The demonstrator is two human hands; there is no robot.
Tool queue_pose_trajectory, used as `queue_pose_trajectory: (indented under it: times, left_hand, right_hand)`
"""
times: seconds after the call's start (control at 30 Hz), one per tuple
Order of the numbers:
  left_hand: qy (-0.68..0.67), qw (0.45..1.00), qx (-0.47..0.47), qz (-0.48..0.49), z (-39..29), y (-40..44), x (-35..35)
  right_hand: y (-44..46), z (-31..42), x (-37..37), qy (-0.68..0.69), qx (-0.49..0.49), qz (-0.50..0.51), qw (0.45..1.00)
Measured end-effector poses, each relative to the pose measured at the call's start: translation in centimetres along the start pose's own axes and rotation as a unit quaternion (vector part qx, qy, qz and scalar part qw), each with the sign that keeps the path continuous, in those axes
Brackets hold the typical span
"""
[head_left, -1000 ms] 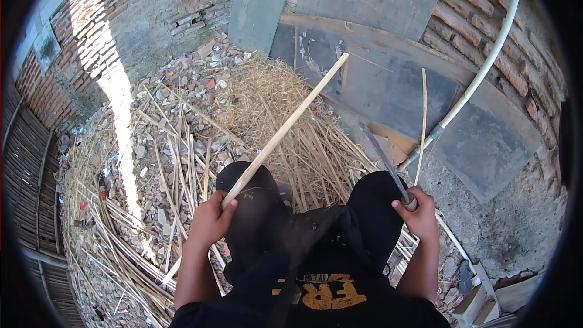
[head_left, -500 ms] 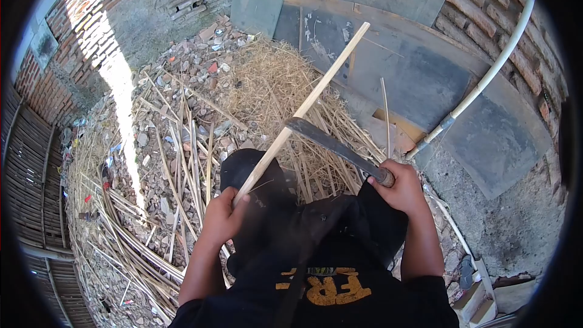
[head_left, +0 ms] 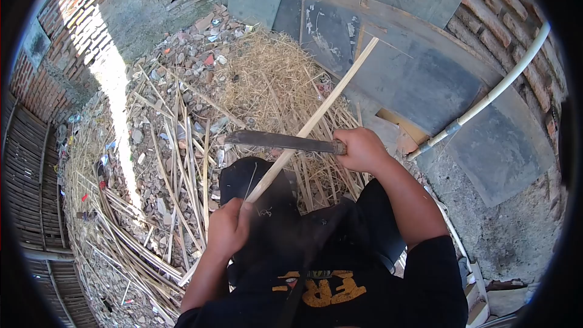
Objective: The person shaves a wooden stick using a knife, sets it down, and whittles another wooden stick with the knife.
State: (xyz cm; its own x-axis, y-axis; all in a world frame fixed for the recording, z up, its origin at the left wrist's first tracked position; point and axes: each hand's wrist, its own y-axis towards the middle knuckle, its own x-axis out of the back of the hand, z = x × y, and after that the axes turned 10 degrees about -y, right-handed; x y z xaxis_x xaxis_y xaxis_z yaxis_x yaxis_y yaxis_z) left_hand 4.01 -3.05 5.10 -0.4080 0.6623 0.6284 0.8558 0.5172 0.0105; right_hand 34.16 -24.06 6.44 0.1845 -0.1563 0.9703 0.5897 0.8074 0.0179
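My left hand (head_left: 229, 228) is closed round the lower end of a long pale split-wood strip (head_left: 331, 98), which slants up and away to the right above my knees. Wrapped round the short handle of a machete (head_left: 273, 141), my right hand (head_left: 362, 150) holds the dark blade crosswise over the strip, its tip pointing left. The blade lies across the strip near its middle. A thin curled shaving (head_left: 252, 179) stands by the strip just above my left hand.
A heap of straw-like shavings (head_left: 267, 73) lies ahead on rubble-strewn ground. Long thin strips (head_left: 130, 225) are piled at the left. Dark boards (head_left: 413, 79) lean on the brick wall to the right, beside a pale pole (head_left: 501, 76). A woven bamboo wall (head_left: 30, 176) stands far left.
My right hand has moved forward and left, and the machete has swung from slanting to nearly level across the strip. The strip's far end has dipped slightly; my left hand stays on it.
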Motion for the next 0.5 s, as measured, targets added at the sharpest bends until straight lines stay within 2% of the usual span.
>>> queue_pose_trajectory:
  times: [0.1,0.2,0.3,0.37,0.43,0.5]
  left_hand:
    - [-0.001,1.0,0.013,0.005,-0.2,0.3,0.2]
    - [0.0,1.0,0.027,0.016,0.0,0.7,0.0]
    - [0.01,1.0,0.0,0.028,0.6,2.0,-0.2]
    - [0.023,0.999,-0.042,0.016,1.6,2.1,-0.7]
    - [0.013,0.999,-0.025,0.019,2.1,2.3,-0.8]
    - [0.002,1.0,-0.008,0.026,2.2,2.7,-0.8]
  right_hand:
    - [0.5,-0.1,0.1,0.066,-0.111,0.022,0.991]
    - [0.0,0.8,0.1,0.007,-0.069,0.022,0.997]
    - [-0.3,1.9,-0.5,-0.063,0.009,0.089,0.994]
    - [1.1,-0.2,-0.8,0.026,0.008,0.153,0.988]
    - [2.5,-2.6,-2.6,0.136,0.028,0.183,0.973]
    - [2.6,-2.4,-3.0,0.12,0.007,0.169,0.978]
